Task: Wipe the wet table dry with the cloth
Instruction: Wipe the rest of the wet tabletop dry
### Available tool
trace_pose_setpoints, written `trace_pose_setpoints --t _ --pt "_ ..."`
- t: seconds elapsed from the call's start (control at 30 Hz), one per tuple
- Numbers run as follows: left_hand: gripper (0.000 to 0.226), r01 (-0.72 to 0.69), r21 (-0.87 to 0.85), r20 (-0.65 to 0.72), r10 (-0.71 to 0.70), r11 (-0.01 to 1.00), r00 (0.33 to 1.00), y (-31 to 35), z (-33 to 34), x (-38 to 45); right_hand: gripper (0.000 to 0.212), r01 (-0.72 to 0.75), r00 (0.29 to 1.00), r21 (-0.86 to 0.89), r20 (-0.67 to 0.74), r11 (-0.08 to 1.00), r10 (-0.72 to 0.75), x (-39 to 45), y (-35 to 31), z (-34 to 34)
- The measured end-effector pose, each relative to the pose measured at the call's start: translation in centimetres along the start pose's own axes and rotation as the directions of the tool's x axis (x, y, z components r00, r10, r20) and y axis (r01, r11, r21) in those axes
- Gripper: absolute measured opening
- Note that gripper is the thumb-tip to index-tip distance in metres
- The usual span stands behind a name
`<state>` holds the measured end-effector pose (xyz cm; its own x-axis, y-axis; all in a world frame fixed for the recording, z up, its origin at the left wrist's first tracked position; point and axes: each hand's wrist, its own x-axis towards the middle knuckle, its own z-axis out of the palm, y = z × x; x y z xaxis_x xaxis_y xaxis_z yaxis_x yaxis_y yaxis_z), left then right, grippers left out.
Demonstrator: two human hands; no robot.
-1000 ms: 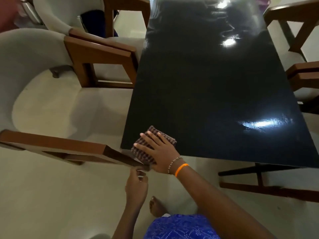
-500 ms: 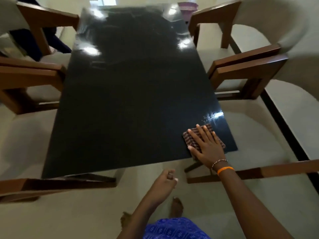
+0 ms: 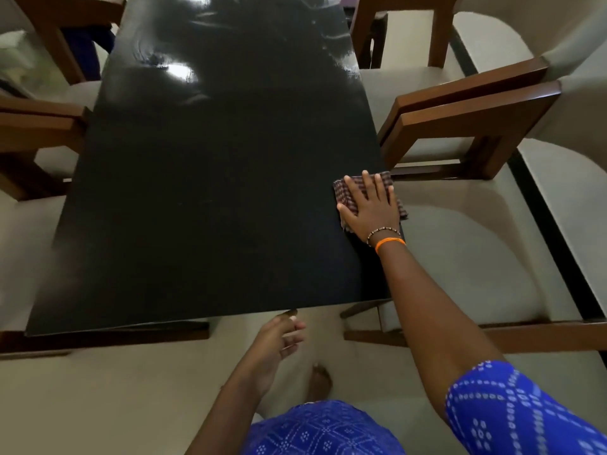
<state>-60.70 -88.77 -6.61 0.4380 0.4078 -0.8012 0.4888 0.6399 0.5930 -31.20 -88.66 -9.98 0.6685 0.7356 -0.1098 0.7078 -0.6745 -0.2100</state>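
Right hand [image 3: 372,208], fingers spread flat, presses the checked cloth [image 3: 345,191] at the worktop [image 3: 203,198] right edge; left hand [image 3: 279,339] loosely curled, empty — far streaks suggest wiping remains.

Right hand [image 3: 372,210]: bare; wrist carries an orange band [image 3: 389,243] and a thin beaded bracelet [image 3: 382,232]. Left hand [image 3: 279,344]: bare, nothing worn. Short blue sleeve [image 3: 512,408], white dotted diamond print; garment below matches. One bare foot [image 3: 319,382].
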Motion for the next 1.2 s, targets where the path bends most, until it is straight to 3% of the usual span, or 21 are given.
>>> trace_pose_setpoints --t 0.13,0.27,0.4,0.47,0.57,0.67,0.77,0.9,0.97,1.03,1.2 --pt "0.018 0.0 -0.022 -0.062 -0.002 1.0 0.998 0.2 0.4 0.7 0.065 -0.039 0.999 0.039 -0.019 0.999 0.039 -4.4 -0.1 -0.1" --pt "0.019 0.021 -0.044 -0.03 -0.023 0.999 0.999 0.5 1.6 0.8 0.065 -0.094 0.993 0.047 -0.072 0.994 0.098 -11.7 0.1 0.8" --pt "0.022 0.01 -0.006 0.032 -0.01 1.0 0.999 0.5 2.1 0.2 0.065 -0.31 0.94 0.096 -0.115 0.946 0.32 -14.5 -0.1 1.4" --pt "0.025 -0.02 0.032 0.066 0.018 0.999 0.998 0.2 1.5 -0.2 0.066 -0.495 0.84 0.208 -0.132 0.843 0.526 -14.9 -0.8 1.5" --pt "0.027 -0.053 0.068 0.097 0.046 0.996 0.994 -0.4 -0.1 -0.9 0.071 -0.65 0.613 0.507 -0.088 0.565 0.785 -15.2 -2.4 2.1" --pt "0.026 -0.053 0.061 0.107 0.046 0.997 0.993 -1.3 -2.6 -1.4 0.075 -0.587 0.445 0.746 -0.026 0.314 0.895 -15.1 -4.7 2.7" --pt "0.025 -0.062 0.044 0.12 0.056 0.997 0.991 -2.0 -5.8 -2.0 0.077 -0.521 0.385 0.828 0.01 0.208 0.923 -15.0 -7.8 3.0" --pt "0.023 -0.058 0.045 0.146 0.051 0.997 0.988 -2.6 -10.8 -2.9 0.077 -0.471 0.419 0.852 -0.011 0.228 0.908 -15.9 -17.5 4.0" --pt "0.024 -0.048 0.035 0.131 0.044 0.998 0.99 -2.9 -14.2 -3.1 0.079 -0.472 0.451 0.862 0.053 0.187 0.891 -16.4 -24.3 4.8" --pt "0.024 -0.024 -0.006 0.084 0.025 1.0 0.996 -3.1 -18.0 -3.0 0.083 -0.504 0.492 0.851 0.145 0.145 0.858 -17.0 -30.1 6.0" --pt "0.025 -0.025 -0.138 -0.082 0.013 0.99 0.997 -4.0 -28.5 -3.4 0.09 -0.561 0.619 0.81 0.274 0.17 0.736 -19.0 -41.1 8.4"
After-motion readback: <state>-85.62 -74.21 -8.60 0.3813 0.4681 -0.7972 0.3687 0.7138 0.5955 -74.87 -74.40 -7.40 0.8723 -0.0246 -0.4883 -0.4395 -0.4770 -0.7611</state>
